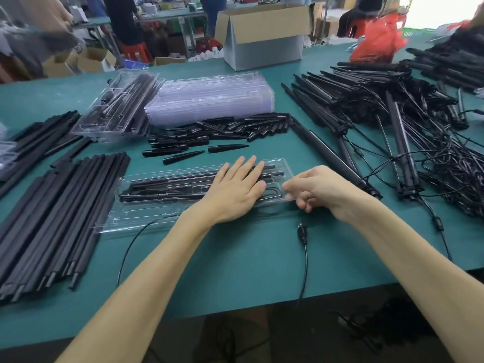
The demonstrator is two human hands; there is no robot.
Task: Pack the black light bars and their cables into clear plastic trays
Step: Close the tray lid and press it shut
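The left hand (235, 189) presses flat, fingers straight, on the light bars (167, 183) in the clear tray (146, 213). The right hand (322, 189), fingers curled, pinches the tray's right edge.

A tray (136, 218) lies on the tabletop (235, 271) near its front edge, with bars (162, 183) in it. Left of it lie rods (52, 218) in a row. Behind it is a pile of spikes (214, 132), and behind those a stack of trays (209, 100), with a filled tray (86, 128) on its left. At the right, light bars (366, 95) and cables (458, 166) lie heaped. A box (262, 53) stands at the back.
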